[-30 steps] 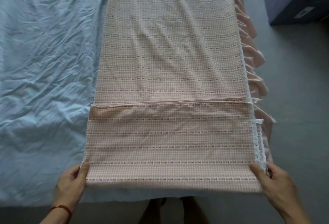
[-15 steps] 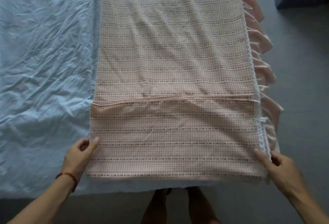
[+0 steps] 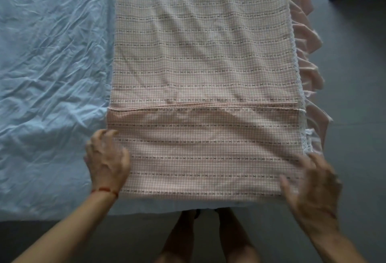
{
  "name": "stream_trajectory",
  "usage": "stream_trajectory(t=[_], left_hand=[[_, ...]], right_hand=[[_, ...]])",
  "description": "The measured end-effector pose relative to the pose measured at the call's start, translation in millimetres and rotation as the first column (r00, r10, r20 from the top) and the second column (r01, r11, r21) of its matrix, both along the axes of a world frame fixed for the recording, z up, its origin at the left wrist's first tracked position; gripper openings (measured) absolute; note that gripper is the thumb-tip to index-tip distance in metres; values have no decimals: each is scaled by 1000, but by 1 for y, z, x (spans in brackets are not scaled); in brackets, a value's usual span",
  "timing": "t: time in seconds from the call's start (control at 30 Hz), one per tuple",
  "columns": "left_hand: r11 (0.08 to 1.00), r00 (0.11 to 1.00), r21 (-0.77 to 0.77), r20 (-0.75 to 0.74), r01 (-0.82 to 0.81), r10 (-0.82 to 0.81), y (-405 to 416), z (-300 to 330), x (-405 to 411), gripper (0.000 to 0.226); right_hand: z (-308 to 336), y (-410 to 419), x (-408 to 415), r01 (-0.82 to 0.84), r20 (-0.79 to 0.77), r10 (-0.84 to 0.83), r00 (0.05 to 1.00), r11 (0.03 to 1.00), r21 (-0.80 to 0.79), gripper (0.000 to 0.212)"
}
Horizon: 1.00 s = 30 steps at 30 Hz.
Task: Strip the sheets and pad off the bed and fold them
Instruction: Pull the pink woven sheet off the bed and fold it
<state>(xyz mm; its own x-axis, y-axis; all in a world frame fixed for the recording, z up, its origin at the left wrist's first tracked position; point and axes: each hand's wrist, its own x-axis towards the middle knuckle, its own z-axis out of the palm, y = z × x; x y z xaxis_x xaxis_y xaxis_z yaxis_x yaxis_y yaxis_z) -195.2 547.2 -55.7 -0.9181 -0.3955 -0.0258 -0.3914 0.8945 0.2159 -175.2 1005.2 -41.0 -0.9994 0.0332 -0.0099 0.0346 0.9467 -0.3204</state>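
Folded pink gingham cotton sheet (image 3: 200, 74), long axis 12–6 o'clock, on wrinkled pale-blue bedsheet (image 3: 48, 74); left hand (image 3: 106, 158) and right hand (image 3: 313, 187) spread flat at its near corners; grey floor (image 3: 355, 95) at 3 o'clock.

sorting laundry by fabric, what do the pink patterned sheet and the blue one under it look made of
Pink sheet: thin woven cloth, likely cotton, matte, checked weave with lace trim. Blue sheet: light woven cloth, perhaps cotton, matte and finely creased.
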Motion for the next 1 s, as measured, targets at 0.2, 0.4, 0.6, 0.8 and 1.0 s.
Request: stream_trajectory(t=[0.2,0.4,0.6,0.8,1.0], left_hand=[[693,629,71,362,718,-689,53,-21,78,100],[716,671,-3,353,698,-652,55,-30,76,110],[804,754,-76,408,590,-515,19,-13,80,97],[939,910,129,236,318,-341,-39,70,48,15],[923,992,363,-58,126,-112,-64,166,-50,25]], right_hand=[[-38,-25,22,-561,364,487,794,818,130,114],[-46,-24,24,-533,241,493,836,833,150,93],[-33,-1,22,-500,178,476,861,856,128,68],[49,34,-22,-173,201,200,959,975,-141,30],[145,40,-140,172,192,-93,977,876,-451,17]])
